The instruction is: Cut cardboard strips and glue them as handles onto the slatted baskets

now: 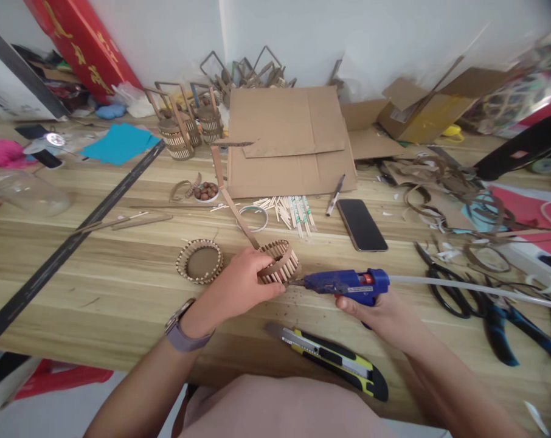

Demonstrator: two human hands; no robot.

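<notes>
My left hand (246, 281) is closed around a small round basket (288, 263) made of short wooden sticks and cardboard strips. A long cardboard strip (239, 220) runs from the basket away toward the back. In my right hand (371, 310) is a blue hot glue gun (343, 285), its nozzle at the basket's near lower side beside my left fingertips. A clear glue stick sticks out of the gun's rear to the right. Just left of my left hand, a second round stick ring with a cardboard base (201, 267) lies on the table.
A yellow-black utility knife (334, 360) lies near the front edge. Scissors (449, 286), pliers (501, 331) and a phone (362, 225) are to the right. Behind are loose sticks (282, 210), a tape roll (253, 218), cardboard sheets (294, 173) and several finished baskets (177, 140).
</notes>
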